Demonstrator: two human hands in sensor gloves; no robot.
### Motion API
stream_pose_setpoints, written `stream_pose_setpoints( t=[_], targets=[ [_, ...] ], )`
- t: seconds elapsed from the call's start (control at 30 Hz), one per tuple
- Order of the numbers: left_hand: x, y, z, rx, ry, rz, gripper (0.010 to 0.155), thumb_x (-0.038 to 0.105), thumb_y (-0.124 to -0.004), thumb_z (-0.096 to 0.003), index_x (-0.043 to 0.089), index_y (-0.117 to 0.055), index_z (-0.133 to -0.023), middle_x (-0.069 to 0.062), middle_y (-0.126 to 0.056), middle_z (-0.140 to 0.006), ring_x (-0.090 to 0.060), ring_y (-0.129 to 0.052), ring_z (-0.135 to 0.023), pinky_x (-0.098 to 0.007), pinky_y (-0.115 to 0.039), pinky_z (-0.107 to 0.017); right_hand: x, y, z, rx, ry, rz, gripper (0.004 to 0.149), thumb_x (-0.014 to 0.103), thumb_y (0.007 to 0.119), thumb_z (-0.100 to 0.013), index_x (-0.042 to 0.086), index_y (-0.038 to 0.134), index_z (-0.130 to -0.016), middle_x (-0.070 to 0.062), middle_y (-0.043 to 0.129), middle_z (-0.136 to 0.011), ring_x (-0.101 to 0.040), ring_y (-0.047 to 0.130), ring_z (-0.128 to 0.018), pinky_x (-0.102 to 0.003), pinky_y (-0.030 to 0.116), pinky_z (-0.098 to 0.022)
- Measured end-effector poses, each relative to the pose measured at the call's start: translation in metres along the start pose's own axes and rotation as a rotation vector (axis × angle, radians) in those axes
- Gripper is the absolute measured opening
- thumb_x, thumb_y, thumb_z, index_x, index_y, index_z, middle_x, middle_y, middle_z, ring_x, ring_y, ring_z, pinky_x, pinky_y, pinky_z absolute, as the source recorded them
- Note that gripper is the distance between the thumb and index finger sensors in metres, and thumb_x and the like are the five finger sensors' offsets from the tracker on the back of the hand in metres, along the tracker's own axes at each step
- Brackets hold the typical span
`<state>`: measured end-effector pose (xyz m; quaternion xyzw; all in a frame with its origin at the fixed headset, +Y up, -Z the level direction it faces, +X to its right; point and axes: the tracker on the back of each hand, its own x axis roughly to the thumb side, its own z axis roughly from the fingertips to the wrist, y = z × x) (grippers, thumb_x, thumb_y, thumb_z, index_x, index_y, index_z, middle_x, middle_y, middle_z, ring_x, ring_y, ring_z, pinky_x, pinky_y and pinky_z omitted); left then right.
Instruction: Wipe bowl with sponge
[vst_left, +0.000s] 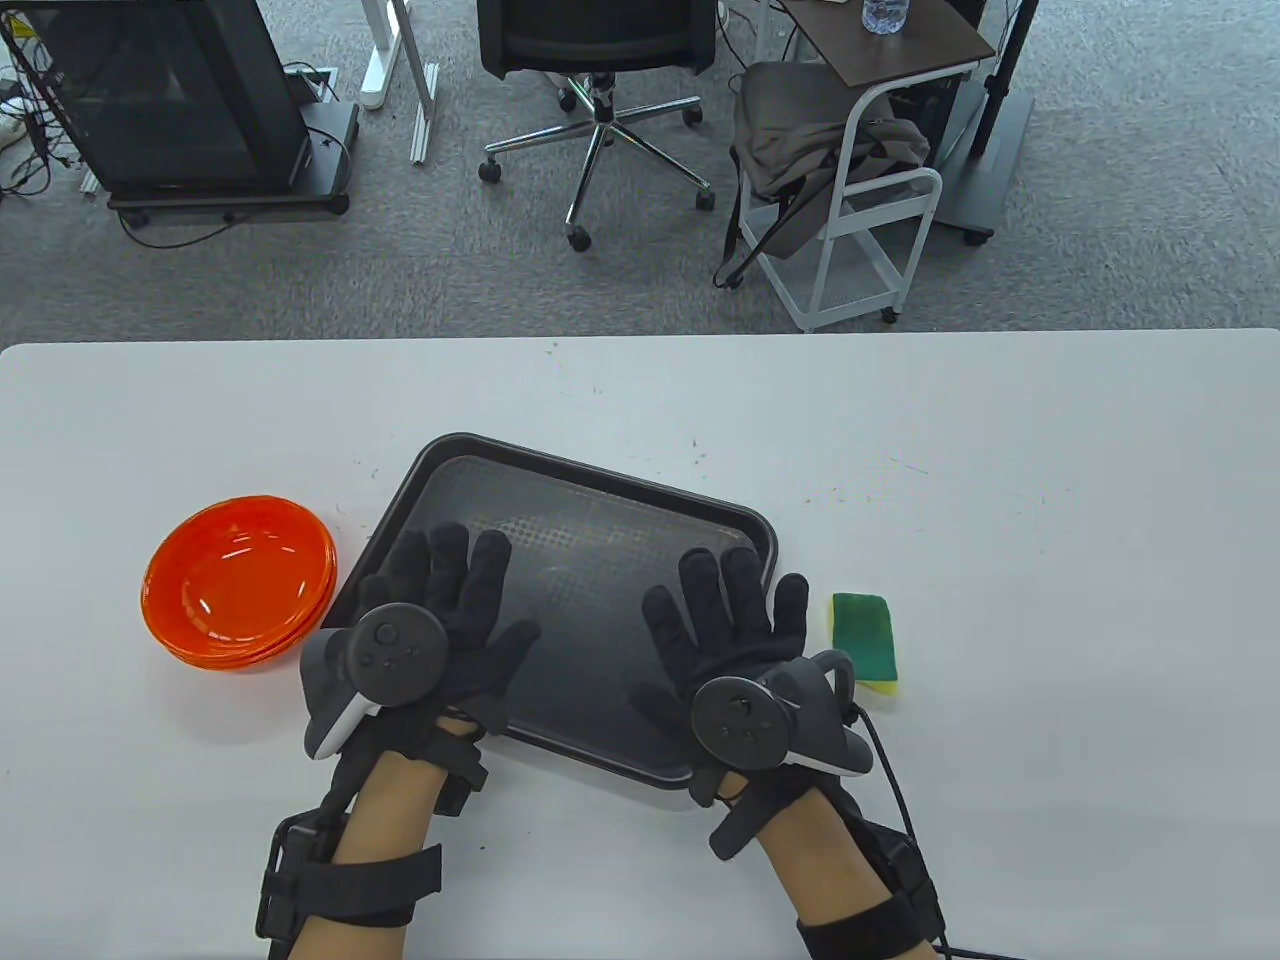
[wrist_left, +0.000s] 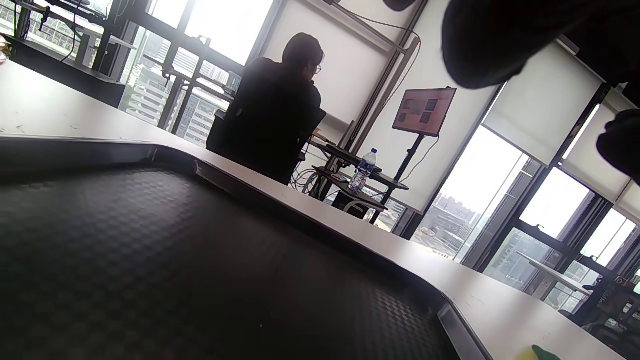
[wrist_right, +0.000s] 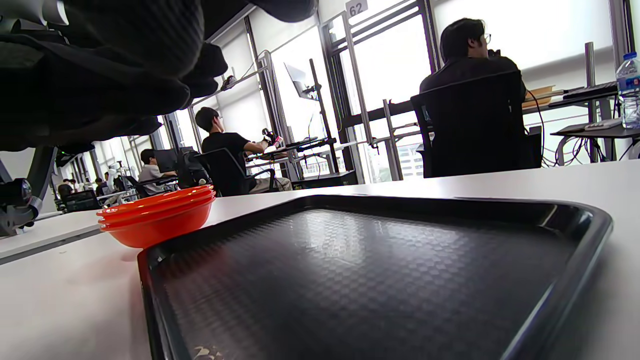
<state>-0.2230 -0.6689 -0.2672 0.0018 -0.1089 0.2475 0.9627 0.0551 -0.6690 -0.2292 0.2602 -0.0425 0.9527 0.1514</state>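
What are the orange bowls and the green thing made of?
The orange bowls look like shiny plastic: thin stacked rims, see-through glow, bright glints. The sponge looks like soft yellow foam with a rough green scrubbing layer on top, dull with no shine. That is a guess from looks alone.

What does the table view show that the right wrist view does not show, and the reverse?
Only the table view shows the green and yellow sponge on the table right of the tray, and both hands, left hand and right hand, spread flat over the tray. Only the right wrist view shows seated people at desks by the windows. Both show the black tray and the stacked orange bowls beside it.
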Motion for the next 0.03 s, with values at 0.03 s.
stream_pose_setpoints(
  t=[0.03],
  targets=[
    [-0.0006, -0.0026, -0.0009, -0.017, 0.005, -0.001, 0.078, 0.056, -0.081, -0.0524, 0.040, -0.035, -0.113, 0.001, -0.017, -0.117, -0.037, -0.003, -0.110, -0.068, -0.012, -0.069, -0.0009, 0.0031, -0.0007, 0.028, 0.006, -0.011, 0.073, 0.058, 0.071, -0.058, 0.017, 0.034, -0.106, -0.022, 0.006, -0.113, -0.059, 0.004, -0.098, -0.079, 0.006, -0.054]
  ],
)
